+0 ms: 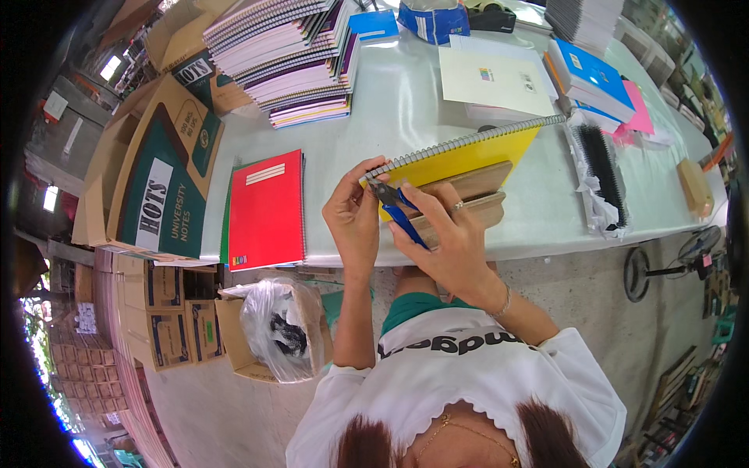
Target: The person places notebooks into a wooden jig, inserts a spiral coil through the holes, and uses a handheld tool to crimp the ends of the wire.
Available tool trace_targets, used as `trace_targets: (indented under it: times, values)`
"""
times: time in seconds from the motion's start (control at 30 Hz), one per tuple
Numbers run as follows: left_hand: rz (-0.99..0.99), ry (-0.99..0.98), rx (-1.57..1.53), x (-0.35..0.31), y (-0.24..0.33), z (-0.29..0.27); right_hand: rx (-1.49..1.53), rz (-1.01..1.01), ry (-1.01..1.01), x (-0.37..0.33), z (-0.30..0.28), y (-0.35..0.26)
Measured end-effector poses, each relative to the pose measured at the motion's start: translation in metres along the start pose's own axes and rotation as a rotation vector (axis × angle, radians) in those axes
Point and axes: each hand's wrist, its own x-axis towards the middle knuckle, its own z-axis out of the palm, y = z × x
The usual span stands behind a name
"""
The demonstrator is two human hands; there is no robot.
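Note:
A yellow spiral notebook (pixel 480 160) is propped on edge in a slotted wooden stand (pixel 477 209), its wire coil running along the top. My left hand (pixel 351 218) pinches the coil's left end between thumb and fingers. Wrapped around blue-handled pliers (pixel 407 226), my right hand (pixel 452 246) brings their jaws to that same coil end, close to my left fingertips. Whether the jaws grip the wire is too small to tell. To the left, a red notebook (pixel 273 210) lies on top of a green one at the table's front edge.
An open carton (pixel 160 179) stands at the table's left, beside a tall stack of spiral notebooks (pixel 292 62). Black coils (pixel 601 168) lie in a wrapped tray on the right. Behind are cream covers (pixel 499 78) and blue books (pixel 589 74). A plastic-lined box (pixel 289 331) sits below.

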Motion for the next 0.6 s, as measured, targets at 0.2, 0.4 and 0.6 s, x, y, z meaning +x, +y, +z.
trace_targets:
  times: [0.2, 0.4, 0.6]
  values:
    - [0.027, 0.088, 0.043, -0.008, 0.001, 0.004, 1.574, 1.127, -0.552, 0.013, -0.023, -0.015]
    - [-0.033, 0.035, 0.064, -0.005, -0.004, -0.002, 0.418, 0.612, -0.234, -0.026, -0.050, 0.030]
    - [0.061, 0.147, 0.005, -0.004, -0.010, 0.000, -0.283, 0.424, -0.197, -0.079, -0.112, 0.155]
